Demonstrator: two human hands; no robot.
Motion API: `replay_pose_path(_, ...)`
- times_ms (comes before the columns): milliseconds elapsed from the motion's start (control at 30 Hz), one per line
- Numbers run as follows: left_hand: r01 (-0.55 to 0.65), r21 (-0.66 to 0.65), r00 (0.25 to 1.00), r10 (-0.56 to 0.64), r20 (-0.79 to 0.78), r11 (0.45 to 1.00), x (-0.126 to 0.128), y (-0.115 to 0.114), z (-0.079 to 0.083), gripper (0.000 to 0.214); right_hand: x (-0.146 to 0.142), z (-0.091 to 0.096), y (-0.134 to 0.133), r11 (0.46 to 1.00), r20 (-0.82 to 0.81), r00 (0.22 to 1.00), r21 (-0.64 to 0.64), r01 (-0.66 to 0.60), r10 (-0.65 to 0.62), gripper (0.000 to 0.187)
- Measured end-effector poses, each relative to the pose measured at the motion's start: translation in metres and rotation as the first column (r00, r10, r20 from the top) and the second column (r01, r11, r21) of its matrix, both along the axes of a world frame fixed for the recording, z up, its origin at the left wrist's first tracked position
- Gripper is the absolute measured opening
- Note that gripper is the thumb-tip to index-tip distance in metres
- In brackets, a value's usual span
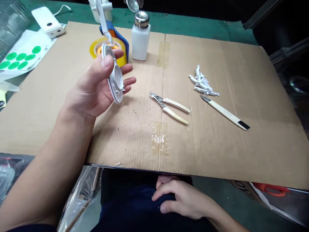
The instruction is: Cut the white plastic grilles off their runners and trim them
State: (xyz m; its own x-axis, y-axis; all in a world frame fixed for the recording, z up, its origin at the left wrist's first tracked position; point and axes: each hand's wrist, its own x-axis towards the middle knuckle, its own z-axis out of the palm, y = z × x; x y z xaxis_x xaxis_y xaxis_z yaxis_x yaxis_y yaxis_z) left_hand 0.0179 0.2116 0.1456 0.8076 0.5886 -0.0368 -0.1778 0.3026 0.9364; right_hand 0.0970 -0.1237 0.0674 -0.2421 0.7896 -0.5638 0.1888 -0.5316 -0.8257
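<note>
My left hand (94,91) holds up a white plastic oval part (116,77) between thumb and fingers, above the cardboard sheet (125,141). Its perforated round face is turned toward me, and a thin white arm (102,19) rises from it. My right hand (178,198) lies off the cardboard on dark trousers, fingers curled together, holding nothing. To the right of my left hand lie cream-handled flush cutters (169,106). Further right are a cream-handled hobby knife (224,112) and a pile of white plastic scraps (201,82).
Beyond my left hand stand a yellow tape roll (96,50) and a white pump dispenser bottle (140,40) with its lid open. A sheet of green dot stickers (19,59) and a white power bank (48,22) lie at the far left.
</note>
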Motion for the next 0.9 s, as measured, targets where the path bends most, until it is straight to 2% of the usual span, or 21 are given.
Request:
replay_pose_path(167,0.028,-0.004,0.999,-0.028,0.021,1.000,0.000,-0.001,0.000,0.058,-0.003,-0.008,-0.004,0.999,-0.025,1.000,0.049,0.002,-0.001,0.011)
replay_pose_path(400,0.065,-0.018,0.998,-0.065,0.019,0.998,0.001,0.001,0.000,0.060,0.000,-0.010,-0.001,0.992,-0.052,0.994,0.075,0.098,-0.094,0.023)
replay_pose_path(600,0.048,0.008,0.999,-0.048,0.022,0.999,0.001,0.001,-0.001,0.063,-0.002,-0.023,-0.006,0.973,-0.099,0.974,0.087,0.214,-0.205,0.031)
replay_pose_path(900,0.070,0.009,0.997,-0.070,-0.013,0.998,0.002,0.003,-0.003,0.064,-0.004,-0.028,-0.006,0.955,-0.167,0.946,0.058,0.290,-0.277,0.034)
